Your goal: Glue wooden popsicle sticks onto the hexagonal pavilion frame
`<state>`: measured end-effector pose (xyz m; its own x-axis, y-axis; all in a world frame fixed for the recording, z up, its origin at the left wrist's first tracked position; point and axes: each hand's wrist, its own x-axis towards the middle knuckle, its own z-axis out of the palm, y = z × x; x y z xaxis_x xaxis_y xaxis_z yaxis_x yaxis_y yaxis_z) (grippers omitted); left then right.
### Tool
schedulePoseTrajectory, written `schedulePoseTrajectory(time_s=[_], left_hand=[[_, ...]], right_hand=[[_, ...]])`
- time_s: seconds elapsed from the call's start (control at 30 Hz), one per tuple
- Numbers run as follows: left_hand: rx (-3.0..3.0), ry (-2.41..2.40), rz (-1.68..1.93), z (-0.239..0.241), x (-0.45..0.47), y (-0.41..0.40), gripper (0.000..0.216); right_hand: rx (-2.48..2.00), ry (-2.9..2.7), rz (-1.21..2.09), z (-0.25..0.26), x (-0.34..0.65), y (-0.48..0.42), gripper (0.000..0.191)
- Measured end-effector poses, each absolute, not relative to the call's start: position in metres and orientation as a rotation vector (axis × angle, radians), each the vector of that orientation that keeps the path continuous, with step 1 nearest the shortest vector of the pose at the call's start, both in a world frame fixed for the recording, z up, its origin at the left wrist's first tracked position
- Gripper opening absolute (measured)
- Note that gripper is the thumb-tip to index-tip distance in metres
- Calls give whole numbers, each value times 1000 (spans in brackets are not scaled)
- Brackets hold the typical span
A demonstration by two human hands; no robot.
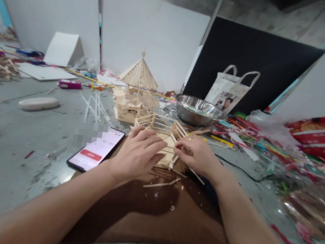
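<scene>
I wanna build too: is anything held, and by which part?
Can't be told: the left grip is at the left of the nearer wooden model, the right grip at its right, but any hold is hidden.

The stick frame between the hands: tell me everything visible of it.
The stick frame is pale, wooden-looking and roofless, with a slatted floor and thin posts and rails in an angular outline. It sits floor-down at a brown board's far end, before a roofed stick model. The left hand covers part of its left side; the right hand is at its right. Fingertip contact is partly hidden.
</scene>
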<state>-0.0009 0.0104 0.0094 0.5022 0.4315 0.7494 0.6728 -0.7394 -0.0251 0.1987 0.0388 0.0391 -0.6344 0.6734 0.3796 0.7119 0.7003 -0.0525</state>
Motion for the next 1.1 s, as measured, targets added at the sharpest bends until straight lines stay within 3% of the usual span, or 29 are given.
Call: schedulePoseTrajectory(time_s=[0.17, 0.3, 0.47, 0.63, 0.8, 1.1], left_hand=[[-2434, -942, -1120, 19, -8, 12, 22], [-2136, -1378, -1254, 32, -43, 31, 24], [-1920, -1907, -891, 22, -95, 63, 30], [-1911, -2134, -524, -1, -109, 74, 53], [-2029, -2168, -308, 1, -108, 71, 30], [-2213, -1987, -280, -1, -101, 62, 32]], right_hand=[[-1044, -2510, -119, 39, 200, 40, 13], [-1062, -2463, -93, 40, 198, 40, 14], [-1056, -2427, -75, 42, 197, 38, 15], [-1067, -2427, -71, 41, 197, 38, 13], [-1054, -2443, -100, 41, 198, 39, 13], [-1067, -2461, -109, 41, 197, 38, 13]])
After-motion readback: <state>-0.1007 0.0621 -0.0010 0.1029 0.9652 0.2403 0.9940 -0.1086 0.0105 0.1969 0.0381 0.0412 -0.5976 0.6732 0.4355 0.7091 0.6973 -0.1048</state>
